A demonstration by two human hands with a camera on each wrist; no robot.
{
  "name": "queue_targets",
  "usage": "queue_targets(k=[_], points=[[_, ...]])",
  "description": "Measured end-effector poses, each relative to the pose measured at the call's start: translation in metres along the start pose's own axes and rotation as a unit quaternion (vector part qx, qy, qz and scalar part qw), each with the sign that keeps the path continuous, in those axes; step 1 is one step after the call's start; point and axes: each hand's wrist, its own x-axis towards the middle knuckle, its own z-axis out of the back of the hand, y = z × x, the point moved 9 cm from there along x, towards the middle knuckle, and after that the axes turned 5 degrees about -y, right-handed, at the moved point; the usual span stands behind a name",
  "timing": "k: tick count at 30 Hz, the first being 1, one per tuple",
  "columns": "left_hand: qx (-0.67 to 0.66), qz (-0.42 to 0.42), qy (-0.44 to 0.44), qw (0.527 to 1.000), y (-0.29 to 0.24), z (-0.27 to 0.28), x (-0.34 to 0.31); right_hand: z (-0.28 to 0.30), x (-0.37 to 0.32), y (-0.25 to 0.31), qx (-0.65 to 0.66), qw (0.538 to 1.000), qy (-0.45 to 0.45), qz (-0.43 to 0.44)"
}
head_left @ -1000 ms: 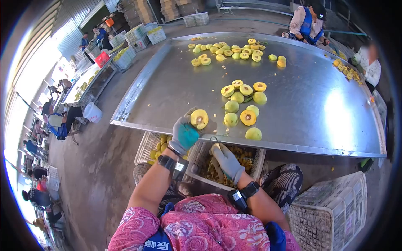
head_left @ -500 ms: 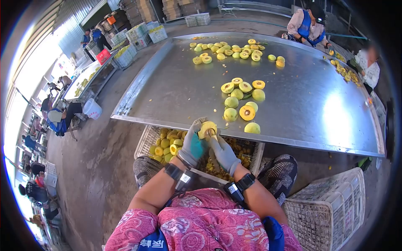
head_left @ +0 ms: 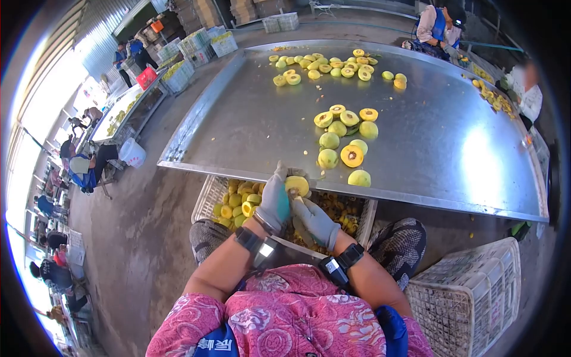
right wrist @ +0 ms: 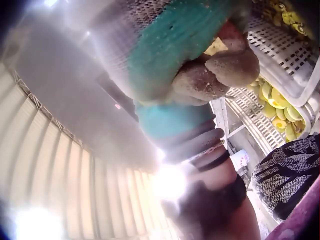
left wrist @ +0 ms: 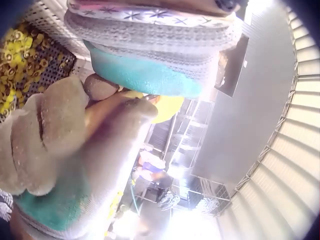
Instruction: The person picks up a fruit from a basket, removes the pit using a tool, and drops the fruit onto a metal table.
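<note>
Over the table's front edge, my gloved left hand [head_left: 275,202] grips a yellow peach half [head_left: 297,185], cut face toward the other hand. My gloved right hand [head_left: 319,224] is right up against it, fingers curled round a slim pitting tool with a tan handle [left wrist: 102,111]. The tool's tip is hidden at the fruit. In the left wrist view a bit of the yellow peach half [left wrist: 169,107] shows behind the gloves. Cut and whole-looking pale green peaches [head_left: 352,156] lie on the metal table [head_left: 250,125] ahead of the hands.
Below the table edge stand a white crate [head_left: 203,207] of peach halves and another crate [head_left: 370,223] of pits and scraps. An upturned crate [head_left: 470,297] stands at the right. More peaches [head_left: 324,63] lie at the table's far side. People [head_left: 437,30] sit around it.
The left hand has brought the peach half from the table edge down and right to the right hand. The right hand has come up to it with the tool.
</note>
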Motion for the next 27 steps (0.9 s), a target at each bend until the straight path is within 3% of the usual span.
queue_targets(k=[2, 5, 6, 10, 12, 16, 18, 21, 24, 27], points=[[0.055, -0.005, 0.001, 0.998, 0.001, 0.003, 0.0, -0.002, 0.0, -0.006, -0.018, 1.0, 0.015, -0.014], [0.15, -0.033, -0.011, 0.988, -0.003, 0.009, -0.005, -0.01, 0.0, -0.014, 0.053, 0.998, 0.036, -0.019], [0.154, -0.036, -0.014, 0.987, -0.004, 0.01, -0.008, -0.018, -0.004, -0.019, 0.114, 0.988, 0.084, -0.064], [0.14, -0.061, -0.008, 0.988, -0.005, 0.018, -0.017, -0.046, -0.03, -0.012, 0.311, 0.901, 0.221, -0.207], [0.088, -0.024, 0.006, 0.996, -0.001, 0.024, -0.02, -0.055, -0.034, -0.017, 0.385, 0.852, 0.252, -0.251], [-0.088, 0.064, 0.005, 0.994, 0.011, 0.03, -0.029, -0.069, -0.033, -0.021, 0.411, 0.813, 0.325, -0.254], [-0.157, 0.061, 0.017, 0.986, 0.012, 0.038, -0.027, -0.076, -0.031, -0.024, 0.43, 0.793, 0.343, -0.262], [-0.258, 0.021, 0.002, 0.966, -0.005, 0.057, -0.025, -0.086, -0.037, -0.021, 0.424, 0.796, 0.341, -0.266], [-0.16, -0.087, -0.088, 0.979, -0.048, 0.122, -0.008, -0.076, -0.036, -0.022, 0.407, 0.832, 0.273, -0.258], [0.043, -0.18, -0.198, 0.963, -0.1, 0.157, -0.003, -0.044, -0.017, -0.072, 0.343, 0.89, 0.142, -0.263]])
